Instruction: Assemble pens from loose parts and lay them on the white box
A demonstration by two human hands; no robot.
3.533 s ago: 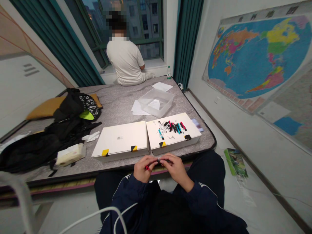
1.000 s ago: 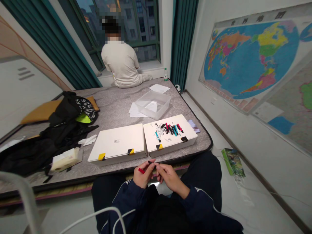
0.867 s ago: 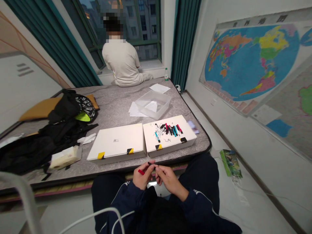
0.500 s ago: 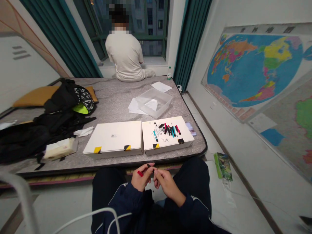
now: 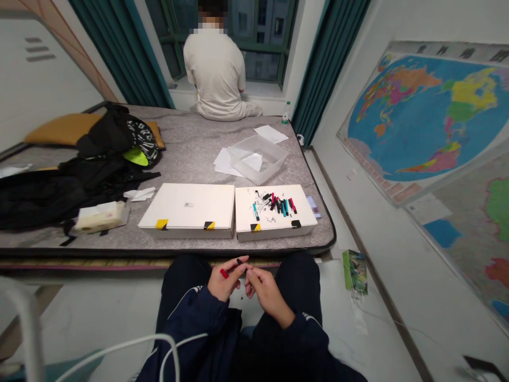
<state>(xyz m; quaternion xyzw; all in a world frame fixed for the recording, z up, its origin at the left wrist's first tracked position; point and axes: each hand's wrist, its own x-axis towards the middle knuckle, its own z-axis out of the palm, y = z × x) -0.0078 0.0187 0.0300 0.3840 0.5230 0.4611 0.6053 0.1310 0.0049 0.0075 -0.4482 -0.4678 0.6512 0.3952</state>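
Note:
My left hand is closed, with a small red plastic piece tucked between its fingers. A small black piece shows by the left forefinger. My right hand is pinched together, its fingertips meeting those of the left; whatever is between them is too small to make out. Both hands are above my lap, in front of the bed edge. Beyond them, several slim black, red and teal pieces, mixed with small metallic bits, lie on the right white box.
Another white box stands to the left on the bed. Behind are a clear plastic bin, paper sheets and a bottle. Left are a tissue pack and black bags. A person sits by the window.
The view has tilted and shifted, so the bed and boxes appear higher. My hands stay together at the fingertips, and the red piece is still in the left hand.

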